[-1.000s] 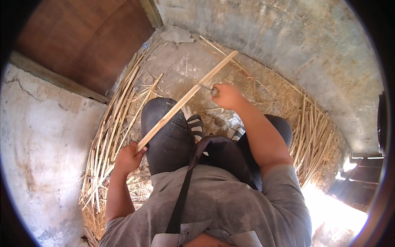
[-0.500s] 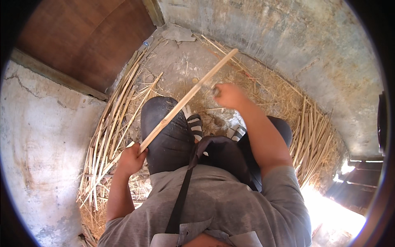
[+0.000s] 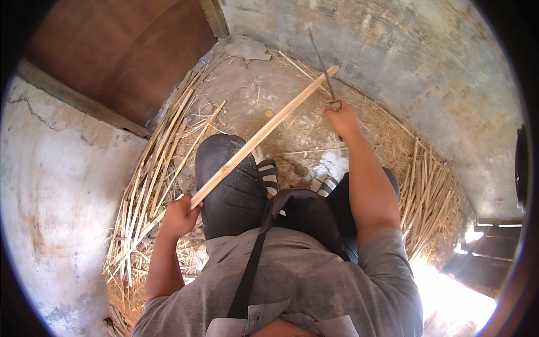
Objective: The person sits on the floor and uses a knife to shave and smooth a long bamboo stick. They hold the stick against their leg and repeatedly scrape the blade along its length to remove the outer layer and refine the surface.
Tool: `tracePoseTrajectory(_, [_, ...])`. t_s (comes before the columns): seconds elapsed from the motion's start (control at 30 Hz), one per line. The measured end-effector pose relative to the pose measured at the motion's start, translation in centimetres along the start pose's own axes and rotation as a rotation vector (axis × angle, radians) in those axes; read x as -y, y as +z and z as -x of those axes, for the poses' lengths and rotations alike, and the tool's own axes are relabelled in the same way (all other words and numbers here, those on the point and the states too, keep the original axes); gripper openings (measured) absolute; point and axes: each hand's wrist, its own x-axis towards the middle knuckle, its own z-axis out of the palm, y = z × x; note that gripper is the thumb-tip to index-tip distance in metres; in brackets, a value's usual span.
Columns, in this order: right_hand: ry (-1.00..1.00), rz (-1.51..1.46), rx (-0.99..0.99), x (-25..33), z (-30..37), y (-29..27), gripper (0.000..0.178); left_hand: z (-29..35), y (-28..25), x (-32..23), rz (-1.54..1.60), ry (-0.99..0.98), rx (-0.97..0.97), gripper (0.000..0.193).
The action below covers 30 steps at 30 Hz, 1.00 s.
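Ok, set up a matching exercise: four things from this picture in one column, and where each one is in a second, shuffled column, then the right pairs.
Things:
1. long wooden stick
2. thin dark blade
3. bundle of split cane strips
4. striped sandals

Places:
A. on the feet, between the knees
B. heaped on the floor along the left wall
C. raised in the right hand, pointing up and away
D. slanting across the left knee, lower end in the left hand

Pairs: 1-D, 2-C, 3-B, 4-A
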Motion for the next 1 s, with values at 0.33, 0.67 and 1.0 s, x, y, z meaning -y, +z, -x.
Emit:
tracePoseTrajectory(0.33, [-0.255, 0.013, -0.034, 3.4, 2.3, 0.4, 0.068, -0.6, -1.2, 5.1, -0.07, -0.14, -0.25, 0.038])
tracePoseTrajectory(0.67, [-0.158, -0.01, -0.006, 3.2, 2.7, 1.1, 0.057, 3.4, -0.5, 15.6, -0.188, -0.381, -0.428, 0.037])
tracePoseTrajectory(1.0, [-0.182, 0.023, -0.088, 4.0, 3.0, -3.1, 0.063, 4.3, 1.3, 24.6, -0.393, -0.809, -0.287, 0.087])
